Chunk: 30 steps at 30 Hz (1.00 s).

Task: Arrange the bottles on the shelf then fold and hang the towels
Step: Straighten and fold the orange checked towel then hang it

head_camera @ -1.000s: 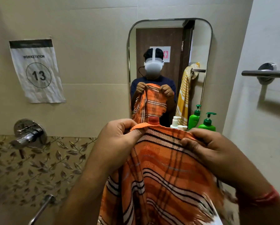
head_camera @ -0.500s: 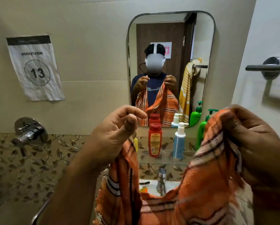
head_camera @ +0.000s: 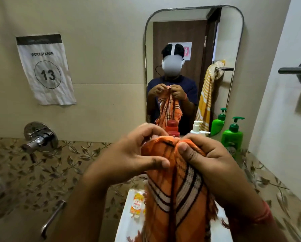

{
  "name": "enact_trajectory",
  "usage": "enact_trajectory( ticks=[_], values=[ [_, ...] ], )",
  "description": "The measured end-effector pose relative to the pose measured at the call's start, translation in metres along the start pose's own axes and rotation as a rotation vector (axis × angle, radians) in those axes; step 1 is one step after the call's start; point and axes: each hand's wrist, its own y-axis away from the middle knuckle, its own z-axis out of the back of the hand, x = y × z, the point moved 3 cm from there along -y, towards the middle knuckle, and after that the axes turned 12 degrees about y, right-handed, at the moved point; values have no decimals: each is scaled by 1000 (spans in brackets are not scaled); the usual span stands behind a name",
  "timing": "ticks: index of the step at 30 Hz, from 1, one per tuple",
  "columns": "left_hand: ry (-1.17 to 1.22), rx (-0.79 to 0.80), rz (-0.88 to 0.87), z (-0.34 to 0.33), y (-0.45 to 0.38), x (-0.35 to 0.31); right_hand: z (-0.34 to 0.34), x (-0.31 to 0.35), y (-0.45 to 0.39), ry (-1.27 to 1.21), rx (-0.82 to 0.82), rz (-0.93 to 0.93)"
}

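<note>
Head view: we pinch both top corners of the orange striped cotton towel (head_camera: 174,194) together, left hand (head_camera: 134,158) and right hand (head_camera: 211,163) closed on them; folding step, next we need to smooth the half hanging below our grip.

- The paper sheet (head_camera: 45,69) taped to the wall tile reads "WORKSTATION", with a circled "13" beneath it.
- A pink restroom pictogram sign (head_camera: 186,51) sits on the door, seen reflected in the mirror (head_camera: 221,41).
- The orange-and-white packet (head_camera: 137,205) carries print too blurred to read.
</note>
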Motion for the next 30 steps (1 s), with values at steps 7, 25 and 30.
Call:
enact_trajectory(
  ticks=[7,25,30],
  values=[
    [205,-232,-95,-4,-6,20,-6,-9,-6,-27,51,-40],
    [634,-233,-55,-7,-20,32,-10,-20,-16,-24,86,-34],
    [656,-328,-98,-10,-22,33,-6,-19,-16,29,169,-15]
  ],
)
